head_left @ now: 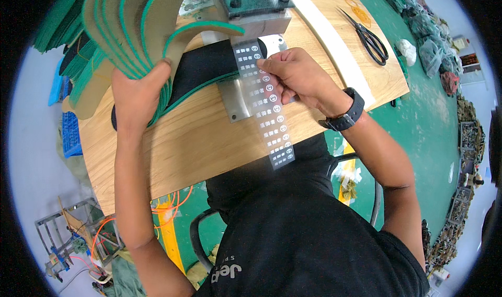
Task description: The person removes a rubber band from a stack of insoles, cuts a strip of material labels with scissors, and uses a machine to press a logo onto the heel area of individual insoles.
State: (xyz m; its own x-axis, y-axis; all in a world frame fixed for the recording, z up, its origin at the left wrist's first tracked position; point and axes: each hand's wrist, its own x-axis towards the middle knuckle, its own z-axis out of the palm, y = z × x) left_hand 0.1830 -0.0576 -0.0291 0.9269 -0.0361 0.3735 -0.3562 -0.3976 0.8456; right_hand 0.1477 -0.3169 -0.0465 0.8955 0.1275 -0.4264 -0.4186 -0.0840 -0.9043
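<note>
My left hand (137,93) is closed around a fanned bundle of insoles (128,30), tan on one face with green edges. One black-faced insole (201,64) from the bundle lies flatter, its end reaching under a heat press (253,7) and over a metal plate (234,102). In my right hand (308,80), thumb and fingers pinch the side of a clear strip of transfer labels (271,116) with white print. The strip's upper part overlaps the end of the black insole, and its lower end hangs past the table's near edge.
Black-handled scissors (372,43) lie at the right of the wooden table (172,163). A long white curved strip (334,43) runs between them and the press. More green insoles (57,17) are stacked at the far left, near a blue crate (70,132). Plastic bags (431,43) line the right wall.
</note>
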